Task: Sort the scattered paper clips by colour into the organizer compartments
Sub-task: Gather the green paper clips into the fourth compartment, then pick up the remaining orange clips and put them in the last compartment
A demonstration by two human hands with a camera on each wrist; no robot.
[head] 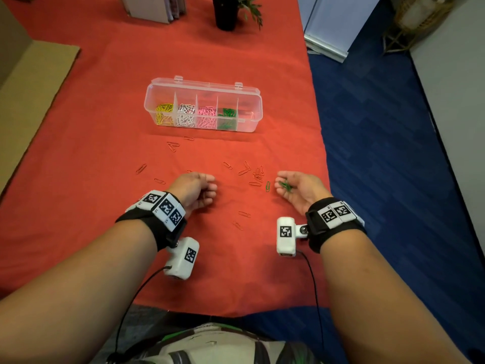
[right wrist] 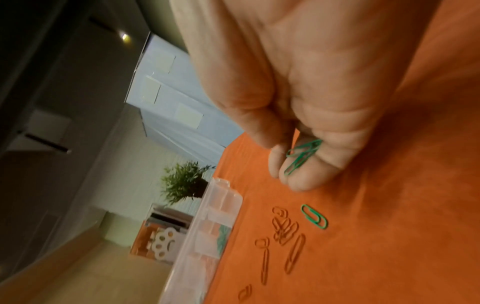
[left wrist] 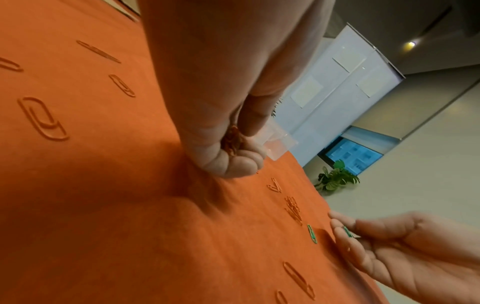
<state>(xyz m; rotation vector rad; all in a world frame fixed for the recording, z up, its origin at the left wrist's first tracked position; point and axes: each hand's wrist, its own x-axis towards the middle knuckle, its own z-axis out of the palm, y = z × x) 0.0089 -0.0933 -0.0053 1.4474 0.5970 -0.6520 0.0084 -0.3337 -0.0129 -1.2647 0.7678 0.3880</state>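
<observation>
A clear organizer (head: pixel 249 122) stands mid-table, holding yellow, white, pink and green clips in separate compartments; its rightmost one looks bare. Red paper clips (head: pixel 257 176) lie scattered on the red cloth in front of it. My left hand (head: pixel 202 187) rests knuckles-down, fingers curled round a bunch of red clips (left wrist: pixel 232 142). To the right, my right hand (head: pixel 291 187) is cupped palm-up and holds a few green clips (right wrist: pixel 301 156) on its curled fingers. One loose green clip (head: pixel 267 186) lies just left of those fingertips.
A dark potted plant (head: pixel 225 11) and upright books (head: pixel 154 9) stand at the table's far edge. Cardboard (head: pixel 34 74) lies along the left. The table's right edge (head: pixel 319 132) drops to blue carpet. Two more red clips (head: pixel 241 219) lie between my wrists.
</observation>
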